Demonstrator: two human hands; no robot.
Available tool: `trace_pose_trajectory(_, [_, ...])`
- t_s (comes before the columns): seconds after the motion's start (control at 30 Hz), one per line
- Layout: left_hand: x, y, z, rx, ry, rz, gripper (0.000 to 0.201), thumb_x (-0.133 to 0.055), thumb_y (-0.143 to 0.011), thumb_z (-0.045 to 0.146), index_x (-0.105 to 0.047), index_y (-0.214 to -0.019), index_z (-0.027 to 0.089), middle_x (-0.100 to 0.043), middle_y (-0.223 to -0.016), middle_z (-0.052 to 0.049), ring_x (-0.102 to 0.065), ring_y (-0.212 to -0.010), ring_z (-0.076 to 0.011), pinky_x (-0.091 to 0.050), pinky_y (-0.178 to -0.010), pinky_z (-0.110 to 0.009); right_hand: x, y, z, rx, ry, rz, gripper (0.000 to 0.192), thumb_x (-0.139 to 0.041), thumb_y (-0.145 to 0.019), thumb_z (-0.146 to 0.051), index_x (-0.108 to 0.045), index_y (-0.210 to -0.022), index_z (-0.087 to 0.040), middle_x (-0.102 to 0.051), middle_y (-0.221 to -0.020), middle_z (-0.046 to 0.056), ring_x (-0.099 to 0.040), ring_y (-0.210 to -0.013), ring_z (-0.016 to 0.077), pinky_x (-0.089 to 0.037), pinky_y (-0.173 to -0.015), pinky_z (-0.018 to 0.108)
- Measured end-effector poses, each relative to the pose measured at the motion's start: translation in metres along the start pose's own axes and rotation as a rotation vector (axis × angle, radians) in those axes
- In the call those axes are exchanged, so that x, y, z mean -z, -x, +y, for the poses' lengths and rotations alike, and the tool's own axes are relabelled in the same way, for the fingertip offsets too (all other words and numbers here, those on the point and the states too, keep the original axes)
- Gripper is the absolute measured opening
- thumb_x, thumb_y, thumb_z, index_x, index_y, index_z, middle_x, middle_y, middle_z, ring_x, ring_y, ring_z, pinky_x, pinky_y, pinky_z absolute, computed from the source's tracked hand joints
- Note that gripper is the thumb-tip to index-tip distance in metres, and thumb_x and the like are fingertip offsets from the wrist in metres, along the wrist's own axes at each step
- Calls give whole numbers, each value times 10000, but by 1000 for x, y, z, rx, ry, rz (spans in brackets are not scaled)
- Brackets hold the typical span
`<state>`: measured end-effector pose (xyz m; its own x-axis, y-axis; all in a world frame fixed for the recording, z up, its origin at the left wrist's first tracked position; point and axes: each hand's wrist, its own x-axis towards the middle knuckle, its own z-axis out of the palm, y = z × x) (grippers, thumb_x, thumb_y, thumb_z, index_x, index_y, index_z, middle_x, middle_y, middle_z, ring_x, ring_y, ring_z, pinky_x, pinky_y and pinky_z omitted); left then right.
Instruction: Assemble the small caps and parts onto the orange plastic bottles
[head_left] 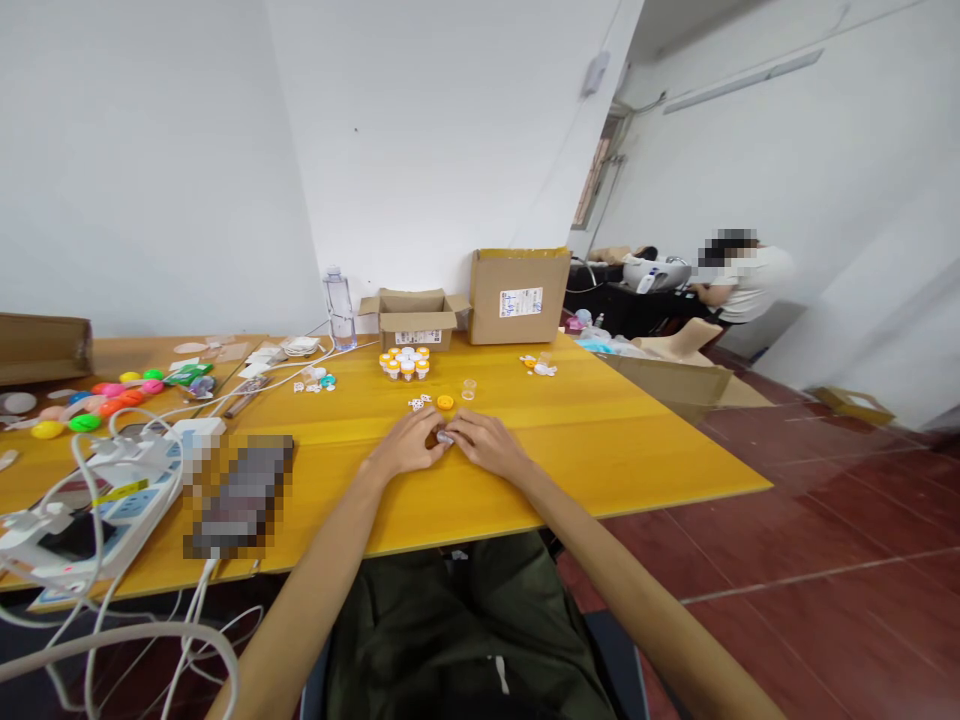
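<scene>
My left hand [407, 446] and my right hand [487, 444] meet on the yellow table [600, 440], fingertips pinched together on a small clear cup [444, 437]. Just beyond them lie an orange lid [445, 402], a clear empty cup [469, 388] and a few white dice [416, 403]. Farther back stands a cluster of small orange-and-white capped cups [406, 363].
Two cardboard boxes [414, 317] [519, 295] and a water bottle [340, 307] stand at the wall. A power strip with white cables [112, 490] and coloured balls [97, 405] lie at left. A person sits at a desk at far right [739, 280].
</scene>
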<state>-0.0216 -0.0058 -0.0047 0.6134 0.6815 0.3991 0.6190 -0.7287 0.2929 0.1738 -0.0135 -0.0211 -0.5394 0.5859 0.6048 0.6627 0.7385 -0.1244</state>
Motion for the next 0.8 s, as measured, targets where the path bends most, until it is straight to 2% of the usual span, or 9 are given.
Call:
trace_pose_trajectory(0.27, [0, 0, 0, -8, 13, -1, 21, -565, -844, 224, -549, -858, 226, -612, -880, -38, -598, -891, -216, -496, -828, -345, 0, 0, 0, 14, 21, -4, 212, -496, -1003, -263, -696, -940, -233, -698, -912, 45, -643, -781, 155, -453, -666, 253])
trace_pose_trajectory(0.8, [1, 0, 1, 3, 26, -7, 13, -559, -849, 227, -547, -854, 229, -615, -900, -44, -599, -920, -225, -495, -847, -353, -2, 0, 1, -15, -4, -33, 195, -501, -998, -260, -693, -970, -243, -695, -937, 52, -653, -830, 172, -475, -727, 269])
